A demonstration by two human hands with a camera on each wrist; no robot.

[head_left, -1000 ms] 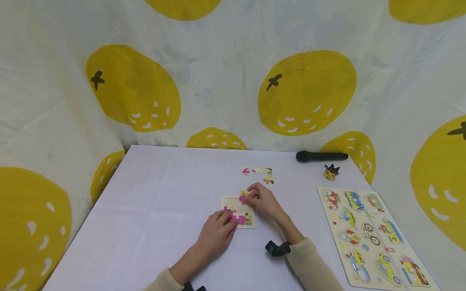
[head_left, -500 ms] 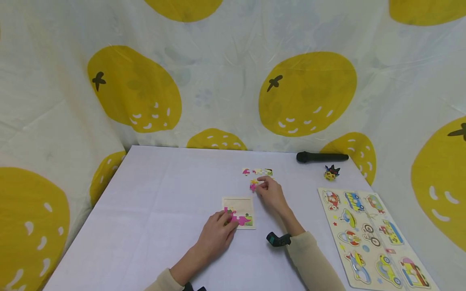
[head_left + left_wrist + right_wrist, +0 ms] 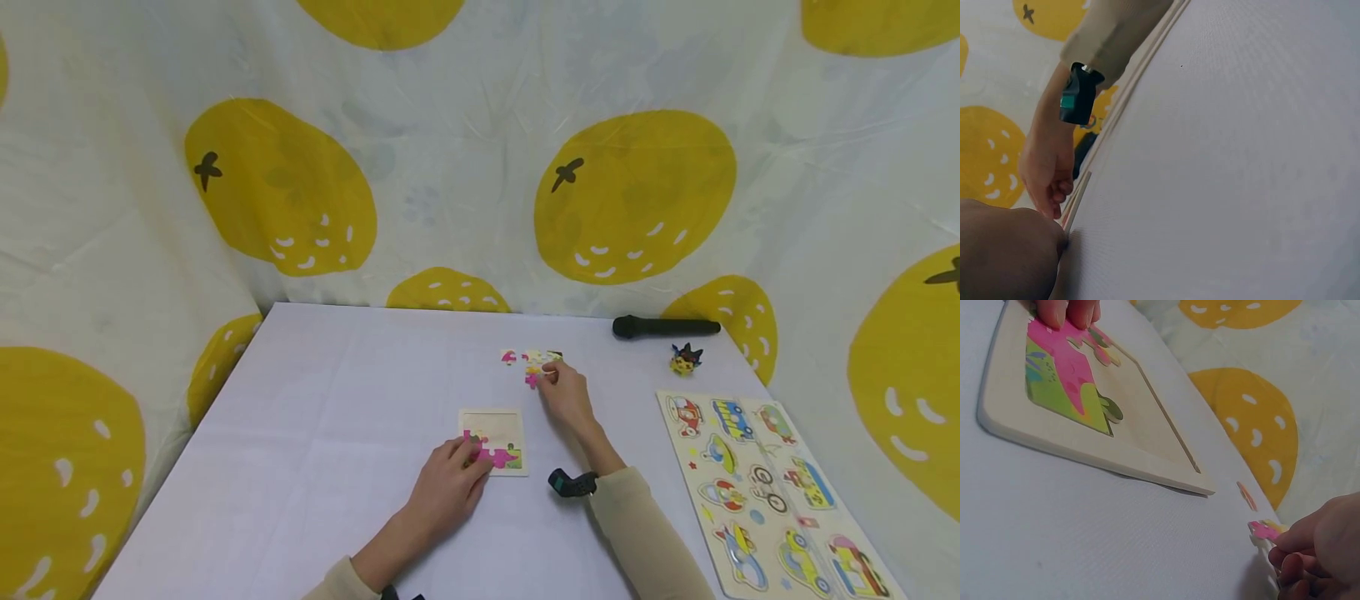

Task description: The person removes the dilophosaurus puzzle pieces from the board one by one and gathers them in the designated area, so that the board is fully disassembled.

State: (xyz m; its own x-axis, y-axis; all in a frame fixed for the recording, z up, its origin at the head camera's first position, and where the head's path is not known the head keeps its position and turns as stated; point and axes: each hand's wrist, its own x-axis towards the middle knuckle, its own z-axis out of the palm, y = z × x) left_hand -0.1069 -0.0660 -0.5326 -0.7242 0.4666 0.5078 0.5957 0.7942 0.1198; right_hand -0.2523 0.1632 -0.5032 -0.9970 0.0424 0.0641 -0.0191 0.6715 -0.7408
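Note:
A small wooden puzzle tray (image 3: 522,442) lies on the white table with several pink and green jigsaw pieces (image 3: 1072,362) fitted along its near and left parts; its bare bottom shows farther back. My left hand (image 3: 444,481) rests over the tray's near left corner, its fingertips pressing the pink pieces. Beyond the tray, my right hand (image 3: 567,398) pinches a pink and yellow jigsaw piece (image 3: 1264,530) between thumb and fingers, low over the table. Next to that hand are loose jigsaw pieces, among them a pink one (image 3: 508,357); the right fingers partly cover others.
At the right lies a larger wooden board (image 3: 757,492) with vehicle pictures. A black microphone (image 3: 666,327) and a small yellow figurine (image 3: 685,359) stand at the far right of the table. Fruit-patterned cloth (image 3: 450,183) hangs behind.
My right hand has carried the pink and yellow piece from the tray's far edge back and right to the loose pieces. The left hand has stayed on the tray.

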